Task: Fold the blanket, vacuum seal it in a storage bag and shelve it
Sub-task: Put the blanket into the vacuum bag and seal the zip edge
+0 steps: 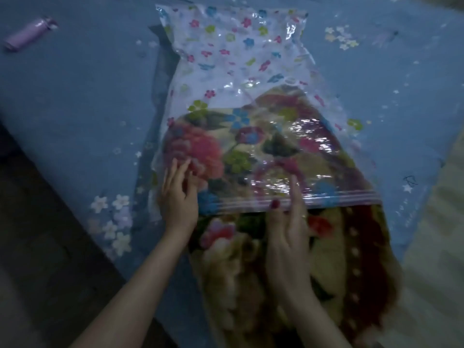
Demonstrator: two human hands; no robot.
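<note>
A clear storage bag (233, 59) printed with small coloured flowers lies on a blue bed sheet (75, 96). A folded floral blanket (288, 267) sits partly inside it; its near half sticks out past the bag's pink zip strip (339, 198). My left hand (179, 197) lies on the bag's left side with fingers straight, touching the plastic over the blanket. My right hand (288, 222) pinches the zip strip at the bag's mouth, thumb on top of the strip.
A lilac cylinder-shaped device (29, 33) lies on the sheet at the far left. The bed's edge runs diagonally at the lower left, with dark floor (37, 247) beyond. A pale surface (439, 247) shows at the right.
</note>
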